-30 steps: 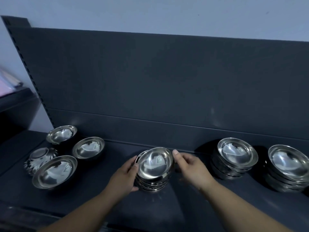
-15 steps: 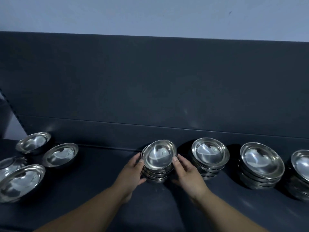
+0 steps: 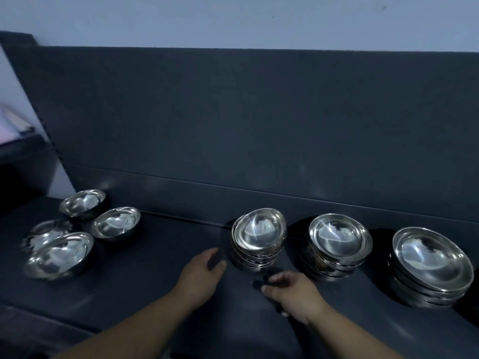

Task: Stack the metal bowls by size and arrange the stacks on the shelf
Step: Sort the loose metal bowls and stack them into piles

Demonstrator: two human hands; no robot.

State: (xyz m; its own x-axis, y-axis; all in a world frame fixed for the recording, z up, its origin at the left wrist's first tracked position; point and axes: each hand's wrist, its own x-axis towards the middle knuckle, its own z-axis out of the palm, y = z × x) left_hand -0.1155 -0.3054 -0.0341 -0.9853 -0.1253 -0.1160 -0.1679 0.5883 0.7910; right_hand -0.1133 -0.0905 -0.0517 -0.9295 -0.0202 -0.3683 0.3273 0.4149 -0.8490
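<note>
Nothing is held by the left grip (image 3: 204, 270) or the right grip (image 3: 293, 294); both are loosely curled above the shelf (image 3: 160, 255). The small metal bowl stack (image 3: 259, 237) is set just beyond and between them.

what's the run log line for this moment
left hand: empty, beside small stack of shiny metal bowls | right hand: empty, near it | dark shelf: two more stacks right, four loose bowls left
</note>
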